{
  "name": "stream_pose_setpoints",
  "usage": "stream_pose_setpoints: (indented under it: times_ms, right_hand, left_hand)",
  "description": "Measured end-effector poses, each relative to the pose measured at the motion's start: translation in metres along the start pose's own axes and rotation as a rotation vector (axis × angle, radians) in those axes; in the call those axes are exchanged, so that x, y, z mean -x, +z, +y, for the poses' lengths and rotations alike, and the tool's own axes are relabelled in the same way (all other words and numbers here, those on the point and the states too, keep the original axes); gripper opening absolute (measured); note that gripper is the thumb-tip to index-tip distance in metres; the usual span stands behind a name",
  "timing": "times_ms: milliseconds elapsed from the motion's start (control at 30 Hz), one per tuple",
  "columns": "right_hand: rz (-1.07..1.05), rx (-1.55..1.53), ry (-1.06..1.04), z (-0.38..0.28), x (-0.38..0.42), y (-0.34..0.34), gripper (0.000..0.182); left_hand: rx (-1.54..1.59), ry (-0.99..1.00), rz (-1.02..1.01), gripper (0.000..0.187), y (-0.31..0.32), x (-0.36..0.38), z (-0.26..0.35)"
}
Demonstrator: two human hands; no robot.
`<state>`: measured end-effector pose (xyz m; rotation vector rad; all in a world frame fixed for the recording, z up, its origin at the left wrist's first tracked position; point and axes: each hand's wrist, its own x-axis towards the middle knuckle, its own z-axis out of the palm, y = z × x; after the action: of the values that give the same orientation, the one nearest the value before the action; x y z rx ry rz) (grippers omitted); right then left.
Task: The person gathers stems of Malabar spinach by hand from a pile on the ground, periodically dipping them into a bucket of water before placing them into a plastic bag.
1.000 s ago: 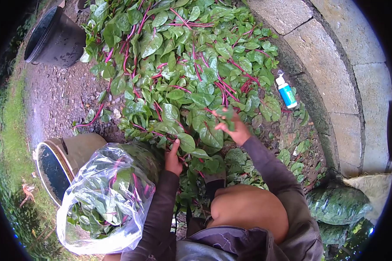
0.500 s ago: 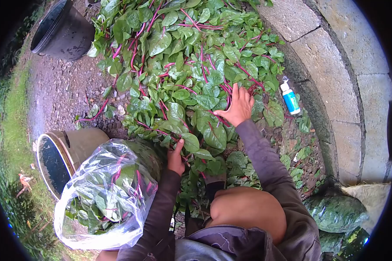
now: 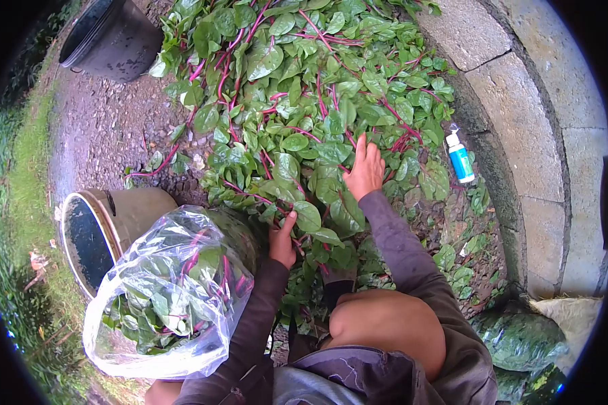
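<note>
A heap of Malabar spinach [image 3: 284,165], green leaves on magenta stems, spreads over the ground before me. My left hand [image 3: 282,241] is closed around some of the stems at the near edge, thumb up beside a broad leaf; its fingers are partly hidden. Farther right, my right hand [image 3: 365,170] lies on the heap with its fingers stretched forward among leaves and stems; the fingertips are partly covered. Beside my left forearm stands a clear plastic bag [image 3: 216,361], open at the top, with cut spinach inside.
An overturned pale bucket [image 3: 138,209] lies behind the bag, and a dark bucket [image 3: 118,47] is tipped at the far left. A blue-and-white bottle [image 3: 460,160] stands near the curved concrete block wall [image 3: 513,115]. Filled plastic bags [image 3: 520,341] sit at lower right.
My right hand has drawn its thumb in closer to the fingers, over nearly the same patch of leaves. My left hand keeps its hold. The whole view has shifted slightly.
</note>
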<state>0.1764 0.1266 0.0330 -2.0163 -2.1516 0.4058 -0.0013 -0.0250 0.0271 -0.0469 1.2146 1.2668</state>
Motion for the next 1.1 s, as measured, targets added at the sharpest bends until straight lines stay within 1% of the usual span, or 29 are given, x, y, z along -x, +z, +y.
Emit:
stream_pose_setpoints:
  times_ms: [33, 133, 167, 267, 300, 400, 433, 500, 533, 567, 600, 667, 700, 767, 800, 833, 867, 900, 933, 967, 1000, 1067, 1100]
  right_hand:
    - [-0.021, -0.014, 0.027, 0.001, -0.005, -0.002, 0.098]
    - [-0.013, -0.042, 0.028, 0.001, -0.018, -0.013, 0.097]
    - [-0.004, -0.113, 0.043, 0.004, -0.021, -0.021, 0.090]
    - [-0.028, -0.268, -0.004, -0.002, -0.023, -0.075, 0.080]
    - [0.011, -0.286, -0.077, -0.003, -0.019, -0.092, 0.072]
    - [-0.070, -0.288, -0.221, -0.013, -0.004, -0.104, 0.071]
    - [-0.135, -0.282, -0.219, -0.024, 0.005, -0.096, 0.070]
    - [-0.214, -0.222, -0.277, -0.032, 0.029, -0.049, 0.071]
    - [-0.393, -0.199, -0.228, -0.038, 0.040, -0.032, 0.072]
    - [-0.424, -0.197, -0.208, -0.034, 0.053, -0.003, 0.070]
    - [-0.412, -0.225, -0.203, -0.039, 0.060, -0.003, 0.072]
    - [-0.513, -0.397, -0.193, -0.031, 0.058, -0.010, 0.084]
    - [-0.552, -0.460, -0.169, -0.029, 0.060, -0.008, 0.090]
    - [-0.625, -0.575, -0.131, -0.026, 0.062, -0.005, 0.103]
    - [-0.631, -0.519, -0.143, -0.032, 0.066, -0.008, 0.109]
    - [-0.639, -0.464, -0.154, -0.044, 0.072, -0.013, 0.114]
    - [-0.649, -0.409, -0.166, -0.055, 0.077, -0.017, 0.119]
    - [-0.582, -0.352, -0.170, -0.062, 0.081, -0.019, 0.125]
    - [-0.595, -0.318, -0.131, -0.065, 0.081, -0.017, 0.126]
    - [-0.605, -0.283, -0.092, -0.068, 0.078, -0.016, 0.126]
    - [-0.613, -0.248, -0.055, -0.071, 0.076, -0.016, 0.126]
    - [-0.580, -0.189, -0.022, -0.074, 0.074, -0.012, 0.118]
    - [-0.571, -0.186, -0.011, -0.076, 0.072, -0.012, 0.116]
  left_hand:
    - [-0.008, -0.001, -0.008, 0.033, -0.002, -0.001, -0.001]
    - [-0.019, -0.007, -0.020, 0.034, -0.003, -0.001, -0.002]
    - [-0.022, -0.008, -0.021, 0.034, -0.003, -0.001, -0.001]
    - [0.024, -0.017, -0.040, 0.034, -0.001, 0.001, 0.002]
    - [0.030, -0.021, -0.039, 0.034, -0.002, 0.001, 0.001]
    - [0.043, -0.020, -0.040, 0.034, -0.001, 0.000, 0.001]
    - [0.041, -0.020, -0.038, 0.035, -0.001, 0.000, 0.001]
    - [0.011, -0.019, -0.028, 0.035, -0.002, 0.000, -0.003]
    - [-0.018, -0.016, -0.020, 0.035, -0.005, -0.001, -0.006]
    - [-0.049, -0.012, -0.012, 0.035, -0.007, -0.002, -0.008]
    - [-0.062, 0.000, -0.005, 0.034, -0.008, -0.002, -0.009]
    - [-0.099, 0.019, 0.016, 0.031, -0.012, 0.003, -0.012]
    - [-0.208, 0.053, -0.030, 0.034, -0.009, 0.007, -0.010]
    - [-0.018, -0.050, -0.154, 0.044, 0.000, 0.009, -0.003]
    - [0.080, -0.104, -0.214, 0.049, 0.001, 0.010, -0.002]
    - [0.060, -0.129, -0.227, 0.058, 0.003, 0.009, 0.004]
    - [0.099, -0.139, -0.253, 0.057, 0.006, 0.009, 0.008]
    - [0.139, -0.148, -0.277, 0.056, 0.014, 0.012, 0.017]
    - [0.179, -0.154, -0.302, 0.056, 0.017, 0.016, 0.022]
    - [0.183, -0.174, -0.351, 0.051, 0.007, 0.011, 0.018]
    - [0.146, -0.163, -0.321, 0.049, -0.001, 0.005, 0.011]
    - [0.076, -0.137, -0.261, 0.047, -0.010, -0.004, 0.001]
    - [0.054, -0.178, -0.225, 0.044, -0.007, -0.002, 0.002]
